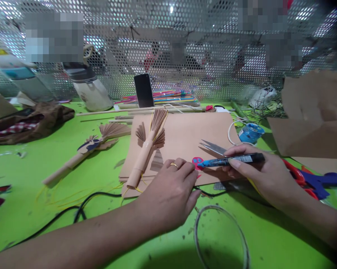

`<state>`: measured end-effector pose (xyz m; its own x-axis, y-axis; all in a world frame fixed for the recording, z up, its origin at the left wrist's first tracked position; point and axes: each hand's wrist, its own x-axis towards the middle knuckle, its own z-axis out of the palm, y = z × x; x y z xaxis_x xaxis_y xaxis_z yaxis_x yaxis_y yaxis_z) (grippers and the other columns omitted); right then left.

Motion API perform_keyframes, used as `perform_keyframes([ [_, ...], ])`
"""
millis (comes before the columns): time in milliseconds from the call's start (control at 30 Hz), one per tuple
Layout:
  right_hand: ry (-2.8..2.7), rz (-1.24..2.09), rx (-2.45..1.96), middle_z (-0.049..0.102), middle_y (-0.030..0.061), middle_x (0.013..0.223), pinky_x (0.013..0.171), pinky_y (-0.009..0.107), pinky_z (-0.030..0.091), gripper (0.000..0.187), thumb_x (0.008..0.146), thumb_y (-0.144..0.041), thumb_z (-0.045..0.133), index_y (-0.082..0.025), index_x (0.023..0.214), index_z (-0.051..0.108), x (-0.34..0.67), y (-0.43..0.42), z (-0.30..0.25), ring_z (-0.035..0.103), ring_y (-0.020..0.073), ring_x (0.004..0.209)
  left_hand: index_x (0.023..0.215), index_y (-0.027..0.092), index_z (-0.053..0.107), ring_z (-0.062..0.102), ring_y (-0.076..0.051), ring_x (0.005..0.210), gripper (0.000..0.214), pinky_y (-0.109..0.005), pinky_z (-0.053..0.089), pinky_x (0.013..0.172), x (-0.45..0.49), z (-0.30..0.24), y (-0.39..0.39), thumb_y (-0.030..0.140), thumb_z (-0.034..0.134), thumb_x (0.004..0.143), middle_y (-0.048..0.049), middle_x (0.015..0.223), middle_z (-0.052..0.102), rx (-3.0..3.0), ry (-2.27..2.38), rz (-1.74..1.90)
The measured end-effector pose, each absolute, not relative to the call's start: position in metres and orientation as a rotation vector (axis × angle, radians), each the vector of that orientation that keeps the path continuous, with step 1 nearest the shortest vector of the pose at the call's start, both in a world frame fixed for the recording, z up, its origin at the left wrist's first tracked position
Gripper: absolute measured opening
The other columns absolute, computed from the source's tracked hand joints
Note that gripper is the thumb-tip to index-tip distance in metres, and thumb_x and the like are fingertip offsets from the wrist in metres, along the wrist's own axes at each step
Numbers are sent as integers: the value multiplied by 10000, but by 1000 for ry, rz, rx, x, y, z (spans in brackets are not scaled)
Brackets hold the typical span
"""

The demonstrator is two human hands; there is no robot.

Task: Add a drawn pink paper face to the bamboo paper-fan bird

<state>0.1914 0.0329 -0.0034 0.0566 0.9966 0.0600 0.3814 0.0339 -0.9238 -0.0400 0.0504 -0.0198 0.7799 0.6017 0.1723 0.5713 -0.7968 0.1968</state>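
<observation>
Red cutout (198, 162) with blue patches lay over brown paper (182, 130), the tip of a blue marker (241, 160) meeting it. The right hand (256, 172) was clamped on that marker; the left hand (172, 192) curled at the cutout's edge (whether it pinched, I couldn't tell). Beneath the paper spread a green tabletop (22, 160).

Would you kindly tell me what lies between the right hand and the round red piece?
In the head view, a blue-tipped marker reaches from the right hand to the round red piece.
</observation>
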Motion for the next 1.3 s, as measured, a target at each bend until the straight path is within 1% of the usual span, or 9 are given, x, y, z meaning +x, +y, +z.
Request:
perform_keyframes([
  [133, -1502, 879, -1494, 710, 23, 745, 645, 237, 564, 218, 816, -391, 690, -196, 909, 660, 192, 33, -4, 678, 148, 660, 1177, 156, 586, 499, -273, 1049, 303, -484, 425, 934, -40, -20, 51, 303, 479, 936, -110, 1106, 593, 2838, 927, 361],
  [233, -1460, 927, -1483, 707, 22, 732, 638, 242, 567, 231, 812, -400, 696, -196, 913, 656, 193, 34, -5, 675, 150, 656, 1140, 166, 592, 512, -269, 1037, 268, -482, 430, 928, -40, -21, 51, 296, 487, 931, -110, 1096, 597, 2839, 921, 387],
  [467, -1375, 1014, -1453, 697, 24, 746, 659, 255, 576, 272, 818, -434, 694, -195, 937, 646, 195, 35, -7, 670, 148, 672, 1235, 143, 555, 489, -278, 1057, 348, -491, 423, 936, -39, -22, 51, 313, 451, 949, -115, 1113, 592, 2849, 940, 356],
  [600, -1364, 1039, -1449, 698, 19, 721, 655, 244, 579, 282, 825, -454, 683, -198, 933, 638, 196, 36, -10, 667, 144, 675, 1243, 129, 554, 468, -288, 1070, 374, -495, 413, 943, -39, -21, 51, 334, 437, 952, -118, 1126, 577, 2847, 956, 311],
  [733, -1359, 1058, -1446, 705, 10, 742, 674, 226, 578, 264, 836, -449, 675, -215, 954, 633, 198, 35, -10, 670, 136, 703, 1224, 138, 561, 463, -287, 1069, 359, -492, 411, 942, -39, -21, 50, 334, 429, 954, -118, 1127, 569, 2847, 959, 287],
  [900, -1362, 1067, -1447, 694, 4, 726, 647, 201, 570, 251, 827, -439, 691, -210, 917, 641, 195, 35, -7, 658, 118, 666, 1254, 130, 543, 463, -286, 1068, 387, -492, 411, 940, -40, -21, 50, 349, 417, 961, -119, 1134, 565, 2845, 964, 281],
  [1100, -1380, 1012, -1458, 697, 18, 757, 647, 222, 585, 288, 806, -465, 701, -204, 918, 654, 195, 37, -9, 665, 131, 676, 1244, 135, 554, 462, -288, 1059, 382, -490, 415, 929, -39, -22, 50, 354, 429, 957, -115, 1113, 570, 2851, 964, 289],
  [1300, -1419, 959, -1470, 702, 24, 792, 656, 196, 577, 281, 827, -474, 674, -205, 906, 657, 196, 39, -11, 665, 119, 692, 1236, 139, 558, 460, -290, 1060, 377, -493, 414, 933, -39, -23, 50, 354, 431, 955, -111, 1116, 568, 2863, 963, 288],
])
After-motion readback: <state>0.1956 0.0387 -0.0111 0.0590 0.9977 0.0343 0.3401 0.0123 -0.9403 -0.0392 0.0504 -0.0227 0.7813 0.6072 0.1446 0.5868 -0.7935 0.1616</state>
